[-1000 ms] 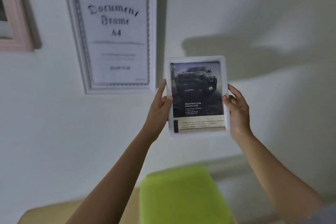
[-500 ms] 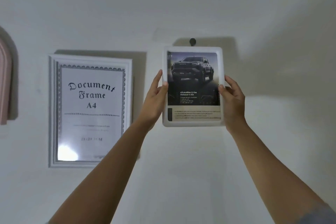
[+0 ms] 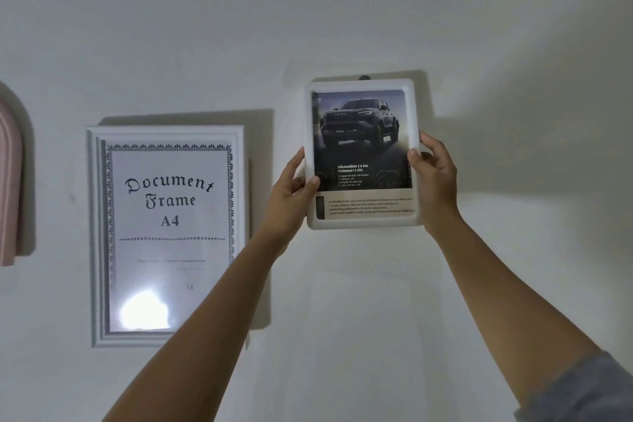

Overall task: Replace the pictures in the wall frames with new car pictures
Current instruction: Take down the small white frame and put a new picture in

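Hands: left hand (image 3: 291,187) and right hand (image 3: 435,178) clamp side edges of my white frame (image 3: 363,222) | moved: lifted up the wall (image 3: 513,267), top edge now at hook (image 3: 365,77) | holds car picture (image 3: 359,134) | judged: nearly hung.

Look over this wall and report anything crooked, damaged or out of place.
Nothing is damaged or plainly crooked. One oddity: the large white frame holds a stock "Document Frame A4" sheet, no car. The small frame with its car picture, gripped by the left hand and right hand, sits level under its hook.
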The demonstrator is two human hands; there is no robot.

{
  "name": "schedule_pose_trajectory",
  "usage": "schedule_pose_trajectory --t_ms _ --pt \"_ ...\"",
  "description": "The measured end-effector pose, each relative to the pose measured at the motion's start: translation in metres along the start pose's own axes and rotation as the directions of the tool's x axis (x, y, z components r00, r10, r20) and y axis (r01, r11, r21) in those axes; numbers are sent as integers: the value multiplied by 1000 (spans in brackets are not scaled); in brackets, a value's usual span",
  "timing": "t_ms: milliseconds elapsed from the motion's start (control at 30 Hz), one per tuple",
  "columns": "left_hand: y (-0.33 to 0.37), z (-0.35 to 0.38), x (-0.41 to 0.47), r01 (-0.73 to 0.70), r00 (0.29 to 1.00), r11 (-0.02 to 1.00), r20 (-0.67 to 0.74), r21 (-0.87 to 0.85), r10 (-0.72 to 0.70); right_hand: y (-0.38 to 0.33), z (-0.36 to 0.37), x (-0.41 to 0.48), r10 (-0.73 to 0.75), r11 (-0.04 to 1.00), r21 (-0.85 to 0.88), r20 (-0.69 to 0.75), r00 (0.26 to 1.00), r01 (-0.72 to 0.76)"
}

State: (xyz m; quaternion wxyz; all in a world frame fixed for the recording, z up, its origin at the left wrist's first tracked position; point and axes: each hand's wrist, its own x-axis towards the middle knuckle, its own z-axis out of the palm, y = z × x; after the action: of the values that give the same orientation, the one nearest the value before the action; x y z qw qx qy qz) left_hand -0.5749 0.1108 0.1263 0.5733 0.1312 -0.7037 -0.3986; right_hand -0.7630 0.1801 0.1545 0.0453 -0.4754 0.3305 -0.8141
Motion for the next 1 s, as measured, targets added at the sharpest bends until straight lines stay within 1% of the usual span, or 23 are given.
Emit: schedule_pose_trajectory --t_ms 167,300,433,533,633,700,800,933,1000 --pt "-5 -1 1 -7 1000 999 -15 -34 7 8 -1 -3 -6 1000 19 -18 1000 6" --pt "-8 2 0 -28 999 999 -15 -28 28 16 -5 -4 26 1000 11 -30 999 -25" --pt "-8 9 -2 -39 998 999 -46 -11 39 18 -6 -1 -10 998 -55 -43 999 8" --pt "-7 14 -5 -46 997 998 -61 36 49 22 -7 -1 -57 984 -173 -33 998 51" --pt "-8 18 -8 -40 997 996 -64 83 45 26 -11 -3 -68 956 -283 47 997 79" --pt "-12 21 -9 -53 993 985 -100 165 70 28 -14 -4 -73 936 -338 94 993 101" --pt "-14 28 -11 -84 982 947 -135 311 132 29 -22 -6 -109 897 -423 77 991 131" --pt "-14 35 -18 -88 976 911 -149 402 160 32 -34 -11 -106 882 -457 45 993 115" --pt "-17 35 -20 -113 969 907 -155 405 190 35 -38 -15 -109 879 -462 40 993 115"
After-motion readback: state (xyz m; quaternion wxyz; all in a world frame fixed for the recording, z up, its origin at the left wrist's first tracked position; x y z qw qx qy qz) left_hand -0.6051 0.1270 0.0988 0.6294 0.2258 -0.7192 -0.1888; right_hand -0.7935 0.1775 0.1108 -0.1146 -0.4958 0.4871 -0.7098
